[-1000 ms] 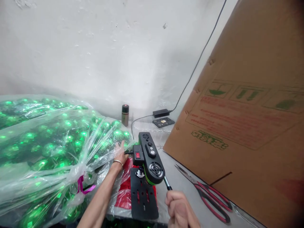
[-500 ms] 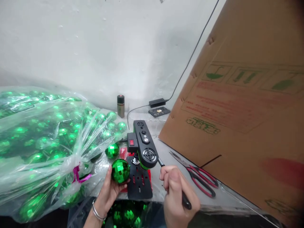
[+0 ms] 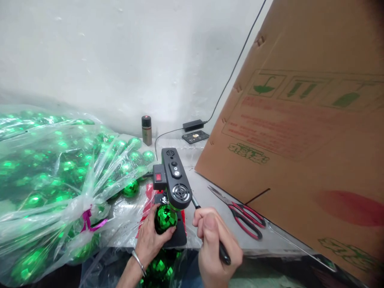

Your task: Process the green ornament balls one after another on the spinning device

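A shiny green mirrored ball (image 3: 167, 218) is gripped in my left hand (image 3: 151, 236), thumb and fingers curved round its sides. It sits over the black slotted base plate (image 3: 177, 237) of a small black machine (image 3: 177, 176), close under the front end of its arm. My right hand (image 3: 217, 244) is closed round the black-ended handle (image 3: 224, 253) of a metal lever on the machine's right side. A red switch (image 3: 158, 177) shows on the box at the machine's left. The ball's far side is partly hidden by the machine head.
Clear plastic bags (image 3: 60, 180) full of green balls fill the left, and a loose green ball (image 3: 131, 188) lies beside them. Red-handled scissors (image 3: 240, 214) lie right of my right hand, before a large cardboard box (image 3: 288, 132). Behind stand a bottle (image 3: 147, 131), power adapter (image 3: 193, 125) and phone (image 3: 195, 137).
My left hand has moved right with the green ball, bringing it over the base plate beneath the machine head. My right hand keeps its hold on the lever. The view has shifted slightly.
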Motion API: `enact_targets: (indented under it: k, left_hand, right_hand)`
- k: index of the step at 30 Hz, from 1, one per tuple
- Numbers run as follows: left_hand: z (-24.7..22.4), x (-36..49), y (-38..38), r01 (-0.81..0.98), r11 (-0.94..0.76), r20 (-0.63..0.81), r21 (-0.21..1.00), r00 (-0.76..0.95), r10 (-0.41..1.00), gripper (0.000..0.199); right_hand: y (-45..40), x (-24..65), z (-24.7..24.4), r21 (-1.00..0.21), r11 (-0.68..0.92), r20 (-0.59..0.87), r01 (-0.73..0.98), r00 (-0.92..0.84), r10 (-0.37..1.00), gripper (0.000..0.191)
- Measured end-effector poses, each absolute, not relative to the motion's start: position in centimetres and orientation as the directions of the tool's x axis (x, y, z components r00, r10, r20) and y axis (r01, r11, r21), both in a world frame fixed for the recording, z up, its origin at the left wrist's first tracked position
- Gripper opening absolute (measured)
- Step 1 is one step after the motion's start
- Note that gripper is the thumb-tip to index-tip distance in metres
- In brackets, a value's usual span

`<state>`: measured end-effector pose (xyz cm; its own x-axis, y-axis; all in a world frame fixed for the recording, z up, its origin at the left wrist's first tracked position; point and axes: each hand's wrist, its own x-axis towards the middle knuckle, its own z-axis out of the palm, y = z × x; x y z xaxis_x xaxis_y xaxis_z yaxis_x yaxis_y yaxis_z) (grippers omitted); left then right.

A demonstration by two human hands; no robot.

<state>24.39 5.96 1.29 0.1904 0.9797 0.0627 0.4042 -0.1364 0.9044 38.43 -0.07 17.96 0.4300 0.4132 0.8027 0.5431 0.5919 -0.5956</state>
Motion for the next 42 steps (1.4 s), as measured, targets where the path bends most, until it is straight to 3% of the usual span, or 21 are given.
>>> enact_targets:
  k: [10,20,26,31,34,42]
  left_hand:
    - [0.1,24.2,5.6,0.371,-0.173,0.105,0.912,0.196,0.975,0.077]
    - [1.6,22.0,9.5,0.181,0.03,-0.072,0.983,0.227,0.971,0.084]
    - [0.7,22.4,8.4,0.263,-0.091,0.015,0.961,0.278,0.96,0.086]
    - [-0.2,24.2,6.4,0.408,-0.32,0.229,0.855,0.257,0.939,0.074]
    - [-0.7,25.6,5.6,0.463,-0.376,0.315,0.803,0.206,0.927,0.072]
    - [-1.5,27.2,6.2,0.395,-0.289,0.245,0.872,0.159,0.956,0.082]
  right_hand:
    - [-0.1,38.4,18.2,-0.601,0.588,0.799,0.542,0.438,0.413,0.043]
    - [0.0,38.3,18.5,-0.612,0.569,0.791,0.549,0.447,0.418,0.043]
    - [-0.1,38.4,18.9,-0.608,0.569,0.794,0.554,0.44,0.419,0.044]
    - [-0.2,38.5,18.6,-0.609,0.573,0.793,0.549,0.424,0.437,0.042]
    - [-0.3,38.6,18.4,-0.607,0.577,0.794,0.546,0.422,0.437,0.04]
    - [-0.4,38.6,17.8,-0.601,0.588,0.799,0.541,0.425,0.426,0.042]
